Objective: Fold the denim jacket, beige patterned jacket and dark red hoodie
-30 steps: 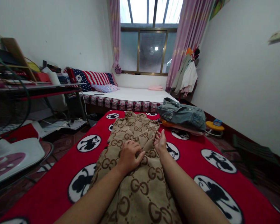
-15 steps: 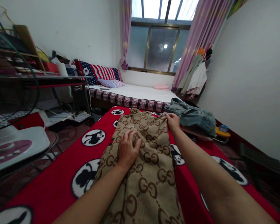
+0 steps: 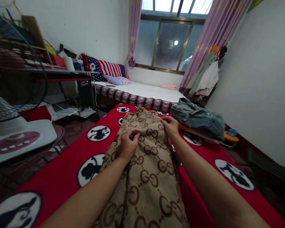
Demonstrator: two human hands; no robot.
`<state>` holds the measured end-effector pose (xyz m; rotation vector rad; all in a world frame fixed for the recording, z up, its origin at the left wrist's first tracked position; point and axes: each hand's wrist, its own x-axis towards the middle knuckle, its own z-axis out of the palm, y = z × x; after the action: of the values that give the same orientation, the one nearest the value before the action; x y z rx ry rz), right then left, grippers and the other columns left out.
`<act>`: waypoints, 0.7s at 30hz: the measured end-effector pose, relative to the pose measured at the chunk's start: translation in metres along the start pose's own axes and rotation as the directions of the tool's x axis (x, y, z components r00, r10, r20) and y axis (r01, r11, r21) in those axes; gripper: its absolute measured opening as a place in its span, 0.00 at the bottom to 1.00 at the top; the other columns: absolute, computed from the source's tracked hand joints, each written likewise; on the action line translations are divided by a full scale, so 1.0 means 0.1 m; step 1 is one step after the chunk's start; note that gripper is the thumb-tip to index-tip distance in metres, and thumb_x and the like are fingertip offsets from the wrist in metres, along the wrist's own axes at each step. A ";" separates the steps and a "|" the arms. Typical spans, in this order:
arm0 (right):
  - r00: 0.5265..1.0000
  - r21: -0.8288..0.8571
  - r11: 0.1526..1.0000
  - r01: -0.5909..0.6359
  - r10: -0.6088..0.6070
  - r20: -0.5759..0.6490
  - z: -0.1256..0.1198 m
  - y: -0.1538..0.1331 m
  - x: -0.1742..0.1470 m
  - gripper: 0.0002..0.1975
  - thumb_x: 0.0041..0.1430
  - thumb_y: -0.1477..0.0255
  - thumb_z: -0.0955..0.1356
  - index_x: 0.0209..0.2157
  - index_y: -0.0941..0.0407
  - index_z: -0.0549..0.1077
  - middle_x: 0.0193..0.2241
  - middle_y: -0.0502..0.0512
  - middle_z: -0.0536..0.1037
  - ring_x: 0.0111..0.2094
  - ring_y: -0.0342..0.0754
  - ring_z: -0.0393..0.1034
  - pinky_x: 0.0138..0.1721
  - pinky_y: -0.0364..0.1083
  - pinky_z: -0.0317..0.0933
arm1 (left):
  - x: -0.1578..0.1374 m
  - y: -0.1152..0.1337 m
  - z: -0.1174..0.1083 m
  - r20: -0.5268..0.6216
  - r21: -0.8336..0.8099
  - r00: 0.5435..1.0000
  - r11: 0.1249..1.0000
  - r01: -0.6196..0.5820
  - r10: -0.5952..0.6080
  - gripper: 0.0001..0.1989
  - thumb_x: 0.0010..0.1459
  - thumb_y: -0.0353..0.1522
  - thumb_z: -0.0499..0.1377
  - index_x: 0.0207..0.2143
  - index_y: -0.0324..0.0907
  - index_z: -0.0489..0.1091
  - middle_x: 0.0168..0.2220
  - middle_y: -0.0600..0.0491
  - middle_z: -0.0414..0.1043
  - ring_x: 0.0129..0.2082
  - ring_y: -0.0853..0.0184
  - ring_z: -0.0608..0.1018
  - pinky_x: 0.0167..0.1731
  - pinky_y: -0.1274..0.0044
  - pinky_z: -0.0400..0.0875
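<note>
A pair of tan trousers [image 3: 148,177] with a brown letter pattern lies lengthwise in front of me, its near end running out of view at the bottom. My left hand [image 3: 129,143] pinches a raised fold of the cloth near the middle, thumb against fingers. At the upper right edge of the trousers, my right hand [image 3: 170,126] grips the fabric between thumb and fingertips. Under the garment spreads a red blanket [image 3: 68,180] with black-and-white round motifs. Folded blue jeans [image 3: 199,118] rest just beyond my right hand.
Behind stands a bed [image 3: 142,88] with a white top and a patterned side. To the left are a cluttered desk [image 3: 68,73] and a fan with a white base [image 3: 21,139]. Clothes [image 3: 207,79] hang by the curtain, and a dark stool [image 3: 270,167] stands at right.
My left hand has gone from lying spread on the cloth to pinching a fold. My right hand has drawn the right edge inward, and the view has shifted slightly.
</note>
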<state>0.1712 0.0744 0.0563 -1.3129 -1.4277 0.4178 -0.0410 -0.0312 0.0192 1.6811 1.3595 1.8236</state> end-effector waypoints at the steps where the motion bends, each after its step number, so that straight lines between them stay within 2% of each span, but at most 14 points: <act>1: 0.999 -0.010 0.999 0.047 -0.047 0.003 0.01 -0.05 0.02 0.15 0.50 0.69 0.67 0.40 0.59 0.76 0.38 0.55 0.80 0.39 0.48 0.73 0.45 0.47 0.65 | 0.02 -0.01 -0.02 -0.029 0.008 0.999 1.000 -0.024 0.025 0.04 0.58 0.31 0.58 0.34 0.44 0.73 0.35 0.52 0.75 0.38 0.65 0.77 0.39 0.75 0.71; 3: 0.991 -0.093 0.991 0.101 -0.092 0.101 0.04 -0.10 0.02 0.16 0.51 0.72 0.66 0.42 0.59 0.77 0.40 0.56 0.80 0.41 0.50 0.73 0.46 0.48 0.65 | 0.07 -0.04 -0.05 -0.032 0.054 0.998 0.997 -0.050 0.052 0.04 0.58 0.30 0.58 0.32 0.44 0.74 0.36 0.52 0.75 0.40 0.64 0.76 0.42 0.74 0.70; 6: 0.952 -0.247 0.964 0.095 -0.016 0.306 0.10 -0.05 -0.15 0.13 0.44 0.77 0.70 0.36 0.59 0.80 0.36 0.56 0.81 0.42 0.55 0.73 0.49 0.53 0.64 | 0.12 -0.13 -0.07 0.075 0.126 0.997 0.992 -0.018 0.009 0.05 0.54 0.26 0.61 0.31 0.43 0.76 0.35 0.51 0.75 0.38 0.64 0.77 0.42 0.73 0.70; 8: 0.949 -0.280 0.955 0.094 -0.002 0.315 0.09 -0.04 -0.33 0.13 0.45 0.76 0.71 0.37 0.59 0.80 0.40 0.60 0.80 0.48 0.59 0.71 0.53 0.56 0.61 | 0.14 -0.18 -0.07 0.128 0.175 0.992 0.985 -0.005 -0.018 0.05 0.52 0.25 0.62 0.30 0.42 0.77 0.34 0.50 0.75 0.37 0.63 0.77 0.41 0.73 0.70; 9: 0.957 -0.287 0.951 0.119 -0.032 0.289 0.06 -0.07 -0.43 0.16 0.48 0.75 0.70 0.41 0.59 0.79 0.46 0.63 0.78 0.52 0.59 0.68 0.57 0.57 0.58 | 0.14 -0.21 -0.06 0.135 0.194 0.991 0.981 -0.007 -0.019 0.05 0.52 0.25 0.62 0.31 0.42 0.77 0.33 0.50 0.75 0.36 0.63 0.76 0.41 0.73 0.70; 11: 0.953 -0.275 0.930 0.243 -0.177 0.245 -0.03 -0.16 -0.66 0.21 0.54 0.70 0.68 0.51 0.59 0.74 0.57 0.64 0.69 0.61 0.58 0.59 0.61 0.57 0.51 | 0.14 -0.23 -0.06 0.130 0.221 0.992 0.975 -0.025 -0.004 0.06 0.53 0.25 0.62 0.32 0.41 0.77 0.34 0.50 0.75 0.36 0.64 0.76 0.40 0.74 0.70; 13: 0.885 -0.230 0.874 0.428 -0.354 0.302 -0.15 -0.29 -0.93 0.25 0.60 0.64 0.66 0.58 0.56 0.68 0.63 0.63 0.61 0.64 0.55 0.53 0.63 0.57 0.49 | 0.14 -0.25 -0.05 0.122 0.237 0.992 0.970 -0.043 0.014 0.05 0.52 0.25 0.62 0.32 0.40 0.78 0.34 0.50 0.75 0.35 0.65 0.76 0.39 0.74 0.70; 15: 0.753 -0.173 0.802 0.572 -0.430 0.497 -0.24 -0.40 -1.23 0.25 0.64 0.61 0.63 0.60 0.53 0.65 0.65 0.60 0.58 0.66 0.53 0.51 0.64 0.57 0.48 | 0.14 -0.26 -0.05 0.117 0.241 0.993 0.969 -0.058 0.030 0.06 0.52 0.25 0.62 0.32 0.40 0.78 0.34 0.50 0.75 0.35 0.65 0.76 0.40 0.74 0.70; 17: 0.616 -0.172 0.744 0.645 -0.374 0.693 -0.29 -0.49 -1.53 0.25 0.65 0.59 0.62 0.62 0.49 0.63 0.67 0.58 0.55 0.67 0.55 0.46 0.64 0.61 0.45 | 0.14 -0.27 -0.05 0.121 0.238 0.992 0.970 -0.059 0.031 0.06 0.52 0.24 0.61 0.32 0.39 0.78 0.34 0.50 0.75 0.37 0.65 0.76 0.41 0.74 0.71; 18: 0.569 -0.194 0.719 0.667 -0.323 0.756 -0.31 -0.52 -1.66 0.25 0.65 0.60 0.62 0.62 0.47 0.63 0.68 0.57 0.52 0.68 0.57 0.42 0.64 0.63 0.44 | 0.15 -0.28 -0.05 0.127 0.237 0.991 0.970 -0.057 0.027 0.07 0.52 0.24 0.61 0.32 0.39 0.78 0.35 0.50 0.75 0.37 0.65 0.76 0.42 0.73 0.71; 19: 0.542 -0.224 0.699 0.679 -0.272 0.795 -0.33 -0.54 -1.78 0.24 0.66 0.61 0.62 0.62 0.46 0.62 0.68 0.56 0.49 0.69 0.58 0.39 0.64 0.65 0.42 | 0.15 -0.29 -0.06 0.137 0.237 0.990 0.970 -0.056 0.024 0.07 0.52 0.24 0.60 0.32 0.39 0.78 0.35 0.50 0.75 0.38 0.64 0.76 0.43 0.73 0.71; 21: 0.524 -0.264 0.692 0.672 -0.192 0.830 -0.38 -0.62 -1.97 0.23 0.67 0.63 0.60 0.62 0.44 0.62 0.69 0.54 0.46 0.69 0.59 0.35 0.63 0.67 0.39 | 0.15 -0.29 -0.08 0.148 0.244 0.989 0.968 -0.059 0.023 0.08 0.52 0.24 0.59 0.32 0.40 0.78 0.36 0.49 0.74 0.40 0.64 0.76 0.45 0.72 0.71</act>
<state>0.1323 -0.1300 0.0281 -1.1454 -2.7331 0.1598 -0.0621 -0.0083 0.0068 1.9369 1.5524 1.5698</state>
